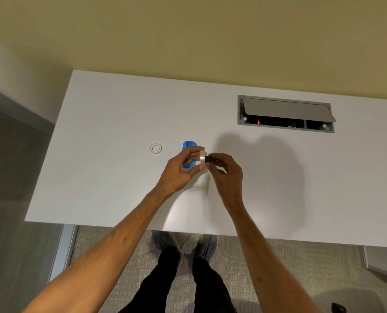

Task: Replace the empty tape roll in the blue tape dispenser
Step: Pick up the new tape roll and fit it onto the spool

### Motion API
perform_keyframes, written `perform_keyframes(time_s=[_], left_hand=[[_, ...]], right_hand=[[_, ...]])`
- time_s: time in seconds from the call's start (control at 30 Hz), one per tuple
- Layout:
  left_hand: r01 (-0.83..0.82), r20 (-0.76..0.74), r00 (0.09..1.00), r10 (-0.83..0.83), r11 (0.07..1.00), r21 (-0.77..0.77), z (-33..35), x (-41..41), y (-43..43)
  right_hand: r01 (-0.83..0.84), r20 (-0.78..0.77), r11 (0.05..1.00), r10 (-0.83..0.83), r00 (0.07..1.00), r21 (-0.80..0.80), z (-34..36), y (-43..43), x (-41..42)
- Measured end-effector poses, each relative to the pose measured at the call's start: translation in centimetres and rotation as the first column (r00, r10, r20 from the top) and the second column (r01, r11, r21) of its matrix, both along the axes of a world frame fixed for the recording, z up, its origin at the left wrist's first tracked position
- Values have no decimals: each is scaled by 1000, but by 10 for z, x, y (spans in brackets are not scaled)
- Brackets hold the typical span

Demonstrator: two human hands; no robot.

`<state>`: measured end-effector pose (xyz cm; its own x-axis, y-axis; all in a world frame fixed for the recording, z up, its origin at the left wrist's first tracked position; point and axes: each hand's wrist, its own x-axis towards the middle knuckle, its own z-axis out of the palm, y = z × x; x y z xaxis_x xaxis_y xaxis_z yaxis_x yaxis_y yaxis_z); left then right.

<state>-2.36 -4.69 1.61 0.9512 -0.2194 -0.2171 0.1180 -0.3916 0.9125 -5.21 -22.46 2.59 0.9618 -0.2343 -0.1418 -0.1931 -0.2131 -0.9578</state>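
The blue tape dispenser (188, 146) stands on the white table (111, 177), partly hidden behind my left hand (180, 171). That hand pinches a pale tape roll (202, 158) by its rim, held on edge above the table. My right hand (227, 175) grips a small black spindle (208, 158) that touches the roll's right side at its centre hole. An empty whitish ring-shaped core (155, 148) lies flat on the table left of the dispenser.
A grey cable hatch (285, 114) with its lid tilted up is set into the table at the back right. The table's front edge runs just above my legs and shoes. A yellowish wall stands behind the table.
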Motion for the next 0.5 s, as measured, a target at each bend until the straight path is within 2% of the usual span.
perform_keyframes(time_s=[0.37,0.5], left_hand=[[26,-31,999,-26,1000,-12,-4,3,4],[21,-65,998,-24,998,-53,-2,4,6]], right_hand=[[-49,3,997,49,999,-55,-4,-1,8],[-62,-23,998,61,998,-15,-6,-2,10]])
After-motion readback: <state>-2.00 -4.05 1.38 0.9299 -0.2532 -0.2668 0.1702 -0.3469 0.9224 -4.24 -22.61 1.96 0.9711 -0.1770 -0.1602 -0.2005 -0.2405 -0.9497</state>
